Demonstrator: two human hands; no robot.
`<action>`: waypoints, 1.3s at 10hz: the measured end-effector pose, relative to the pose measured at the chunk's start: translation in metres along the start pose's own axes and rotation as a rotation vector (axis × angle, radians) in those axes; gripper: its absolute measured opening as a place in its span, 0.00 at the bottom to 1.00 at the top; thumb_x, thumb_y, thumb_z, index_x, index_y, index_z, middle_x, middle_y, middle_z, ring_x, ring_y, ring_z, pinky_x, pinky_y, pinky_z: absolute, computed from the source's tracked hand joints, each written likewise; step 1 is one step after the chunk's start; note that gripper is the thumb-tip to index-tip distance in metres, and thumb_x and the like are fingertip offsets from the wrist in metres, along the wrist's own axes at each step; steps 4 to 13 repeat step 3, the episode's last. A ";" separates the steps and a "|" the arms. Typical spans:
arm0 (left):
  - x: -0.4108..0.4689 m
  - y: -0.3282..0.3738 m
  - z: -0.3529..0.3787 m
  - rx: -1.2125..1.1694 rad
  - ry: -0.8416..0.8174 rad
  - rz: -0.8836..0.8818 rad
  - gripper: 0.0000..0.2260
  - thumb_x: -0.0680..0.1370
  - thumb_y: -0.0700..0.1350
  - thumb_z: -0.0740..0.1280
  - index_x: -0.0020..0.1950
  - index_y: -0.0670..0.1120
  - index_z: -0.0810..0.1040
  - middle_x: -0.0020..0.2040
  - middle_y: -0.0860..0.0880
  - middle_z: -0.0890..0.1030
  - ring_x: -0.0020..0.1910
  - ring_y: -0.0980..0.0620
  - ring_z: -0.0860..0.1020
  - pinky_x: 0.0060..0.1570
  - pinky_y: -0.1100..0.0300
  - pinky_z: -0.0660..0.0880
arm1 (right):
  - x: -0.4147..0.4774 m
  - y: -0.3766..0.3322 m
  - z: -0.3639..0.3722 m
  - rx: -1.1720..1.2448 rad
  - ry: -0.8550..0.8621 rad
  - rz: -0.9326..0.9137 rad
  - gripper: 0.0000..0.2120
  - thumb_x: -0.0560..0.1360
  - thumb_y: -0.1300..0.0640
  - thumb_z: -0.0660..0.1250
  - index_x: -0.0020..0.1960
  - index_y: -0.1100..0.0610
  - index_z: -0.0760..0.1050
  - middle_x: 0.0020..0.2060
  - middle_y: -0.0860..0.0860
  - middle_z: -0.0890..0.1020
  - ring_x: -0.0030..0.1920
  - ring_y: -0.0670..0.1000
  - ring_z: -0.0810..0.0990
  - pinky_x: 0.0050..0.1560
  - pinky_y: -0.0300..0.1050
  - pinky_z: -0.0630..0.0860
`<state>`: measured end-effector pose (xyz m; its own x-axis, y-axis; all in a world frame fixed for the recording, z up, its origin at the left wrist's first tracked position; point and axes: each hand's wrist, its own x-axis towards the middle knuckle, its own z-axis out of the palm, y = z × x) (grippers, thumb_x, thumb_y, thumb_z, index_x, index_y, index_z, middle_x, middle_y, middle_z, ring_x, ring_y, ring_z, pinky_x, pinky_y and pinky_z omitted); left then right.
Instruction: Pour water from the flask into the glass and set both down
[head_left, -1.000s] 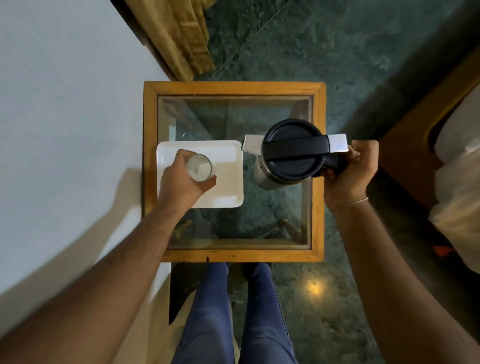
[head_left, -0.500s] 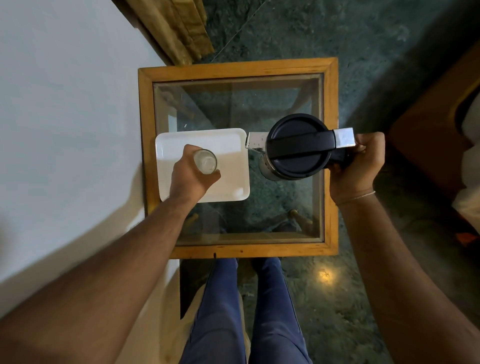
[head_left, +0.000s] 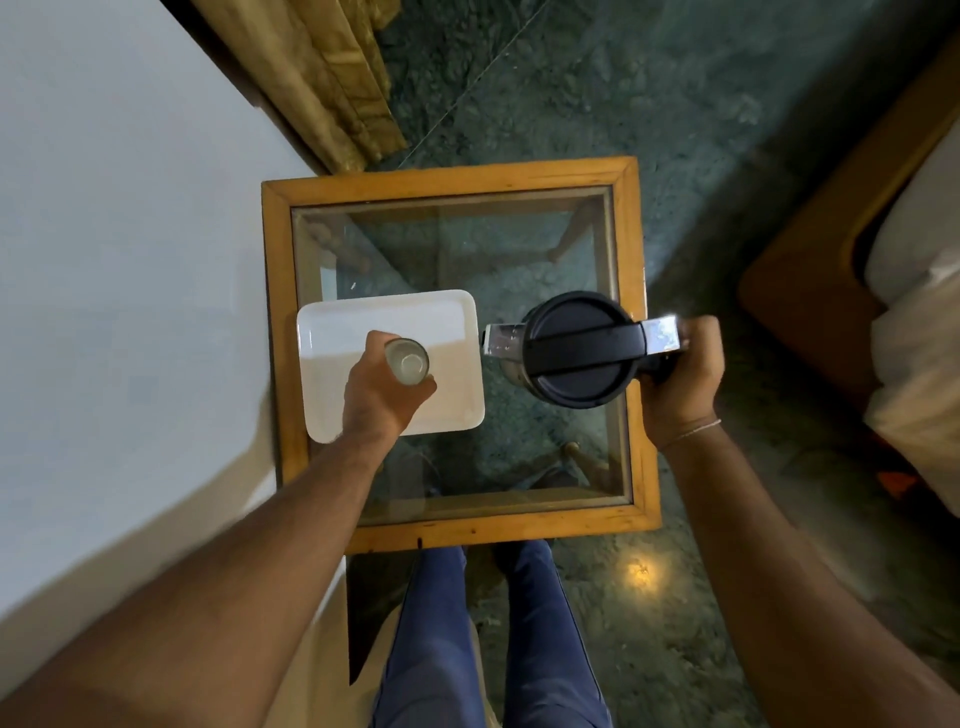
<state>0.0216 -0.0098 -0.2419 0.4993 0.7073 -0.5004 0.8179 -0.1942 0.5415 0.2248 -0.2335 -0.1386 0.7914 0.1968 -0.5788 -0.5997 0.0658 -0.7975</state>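
Note:
A steel flask (head_left: 574, 349) with a round black lid and black handle stands upright at the right side of a glass-topped table, its spout pointing left. My right hand (head_left: 680, 379) grips its handle. A small clear glass (head_left: 408, 361) sits over a white rectangular tray (head_left: 447, 317) on the left half of the table. My left hand (head_left: 382, 389) is wrapped around the glass from the near side. Whether the glass touches the tray, I cannot tell.
The square table has an orange wooden frame (head_left: 452, 176) around a glass pane. A pale wall (head_left: 119, 260) runs along the left, with a curtain (head_left: 322, 78) behind. A wooden bed frame (head_left: 810, 260) with bedding stands at right. My legs (head_left: 488, 639) in blue trousers are below the table's near edge.
The view has shifted, so the table sits lower in frame. Both hands keep the same grips; glass and flask hold roughly the same places on the table.

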 end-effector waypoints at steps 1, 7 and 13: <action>-0.005 0.002 0.001 0.003 -0.041 -0.010 0.31 0.77 0.52 0.84 0.75 0.51 0.73 0.64 0.50 0.80 0.60 0.48 0.80 0.71 0.36 0.82 | 0.002 -0.006 -0.010 -0.016 -0.097 0.072 0.21 0.78 0.43 0.56 0.30 0.51 0.74 0.27 0.47 0.75 0.29 0.46 0.74 0.36 0.44 0.68; -0.039 0.014 -0.033 0.251 -0.054 0.016 0.59 0.71 0.53 0.88 0.90 0.51 0.53 0.92 0.40 0.56 0.77 0.34 0.77 0.67 0.39 0.84 | -0.036 -0.041 -0.022 -0.318 -0.137 0.005 0.37 0.84 0.34 0.45 0.54 0.62 0.82 0.56 0.56 0.87 0.61 0.59 0.82 0.69 0.65 0.67; -0.039 0.014 -0.033 0.251 -0.054 0.016 0.59 0.71 0.53 0.88 0.90 0.51 0.53 0.92 0.40 0.56 0.77 0.34 0.77 0.67 0.39 0.84 | -0.036 -0.041 -0.022 -0.318 -0.137 0.005 0.37 0.84 0.34 0.45 0.54 0.62 0.82 0.56 0.56 0.87 0.61 0.59 0.82 0.69 0.65 0.67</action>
